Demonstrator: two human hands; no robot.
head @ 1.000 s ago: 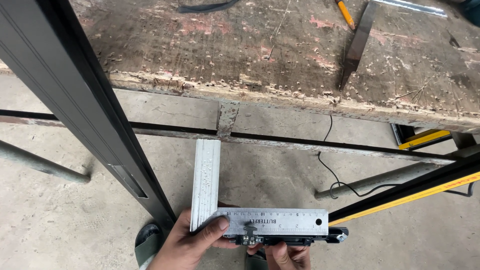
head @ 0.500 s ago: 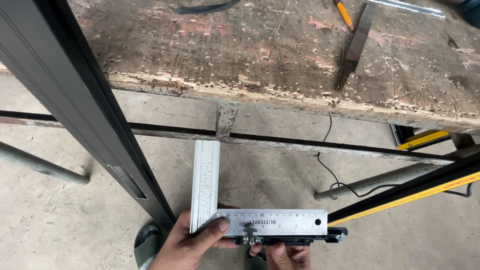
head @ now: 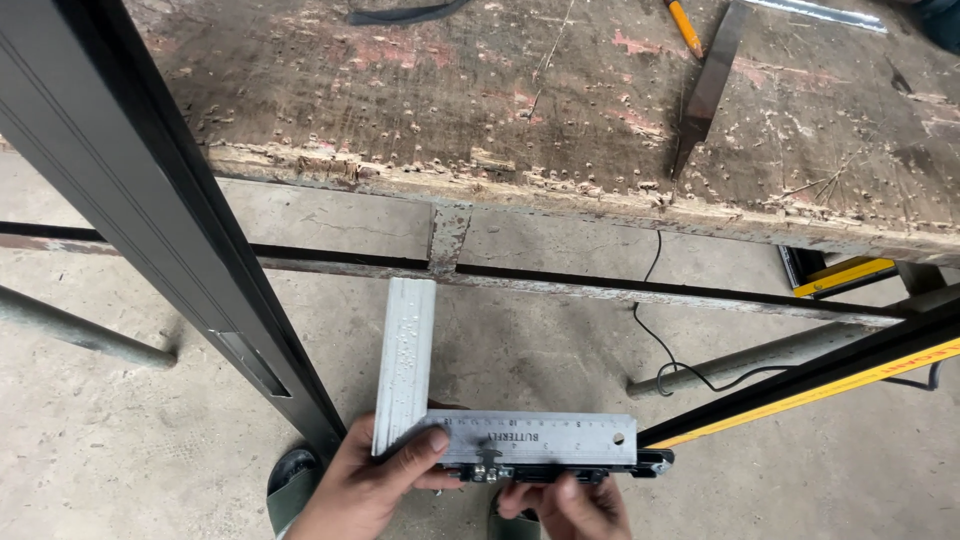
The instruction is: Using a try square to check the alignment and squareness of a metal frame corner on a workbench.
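The person stands at the near edge of a worn wooden counter (head: 560,110), holding work low in front of them, above the concrete floor (head: 110,440) rather than on the counter. The left hand (head: 365,485) grips a short pale aluminium strip (head: 405,365), thumb pressed over the spot where the strip meets a steel ruler (head: 535,440). The strip points away towards the counter's near edge; the ruler runs off to the right, so the two form a right angle. The right hand (head: 565,505) sits under the ruler, its fingers curled up against a dark bar (head: 570,468) that runs along the ruler's lower edge. Both hands are closed on these pieces, not spread.

A tall dark metal frame profile (head: 140,190) slants down on the left, its foot just beside the left hand. To the right a black and yellow bar (head: 810,390) slopes up towards the picture's right edge. On the counter, well apart from the hands, lie a dark flat metal bar (head: 705,90) and an orange pencil (head: 685,25) near the far edge. A thin black cable (head: 665,345) trails on the floor beneath.
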